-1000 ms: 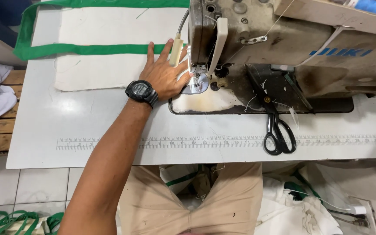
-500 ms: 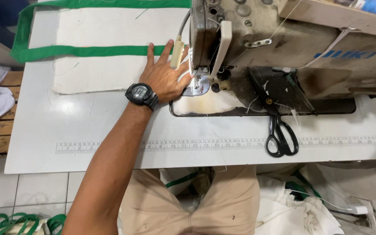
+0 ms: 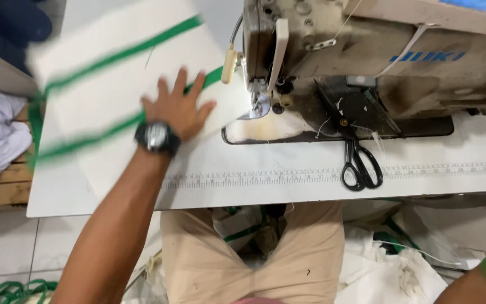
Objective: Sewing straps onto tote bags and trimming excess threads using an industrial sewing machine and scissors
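White counter (image 3: 310, 174) carries a worn beige sewing machine (image 3: 367, 50), with a printed ruler strip along the near edge. The left hand (image 3: 178, 107) lies flat, fingers spread wide, palm down on a white fabric panel with green trim (image 3: 113, 84) (blurred, so its edges are hard to read); nothing is gripped. The panel lies under and beyond that hand, its right corner near the needle. Black scissors (image 3: 360, 163) rest well to the hand's right. Only a forearm shows at the lower right; the right hand is out of sight.
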